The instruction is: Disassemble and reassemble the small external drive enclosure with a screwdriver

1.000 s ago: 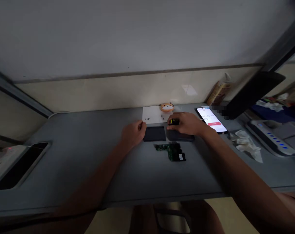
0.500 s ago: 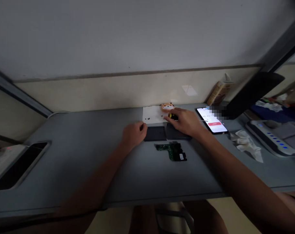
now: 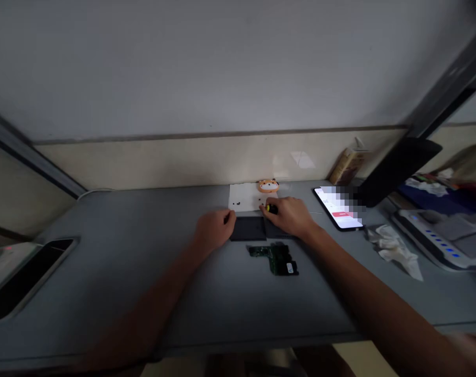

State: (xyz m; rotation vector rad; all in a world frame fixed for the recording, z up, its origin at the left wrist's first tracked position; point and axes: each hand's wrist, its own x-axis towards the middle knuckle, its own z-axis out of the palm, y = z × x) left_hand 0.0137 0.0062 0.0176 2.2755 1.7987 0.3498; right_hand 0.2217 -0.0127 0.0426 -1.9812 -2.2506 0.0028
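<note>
Right hand (image 3: 287,217) clenched on small screwdriver (image 3: 272,209), yellow handle showing, tip hidden. White paper (image 3: 243,198) with tiny black screws (image 3: 236,203) at 12 o'clock of dark panel (image 3: 247,229). Left hand (image 3: 214,229) loosely curled, holding nothing visible, at panel's 9 o'clock. Green circuit board (image 3: 274,258) at 6 o'clock.

The grey tabletop (image 3: 104,277) looks smooth and matt, like laminate. A flat dark rectangular plastic pad (image 3: 247,229) is matt too, and the white paper sheet (image 3: 241,198) is thin and dull. The yellow-and-black screwdriver handle (image 3: 272,209) is glossy plastic; the green circuit board (image 3: 274,258) is rough with components; the slim phone (image 3: 338,208) has shiny glass.
</note>
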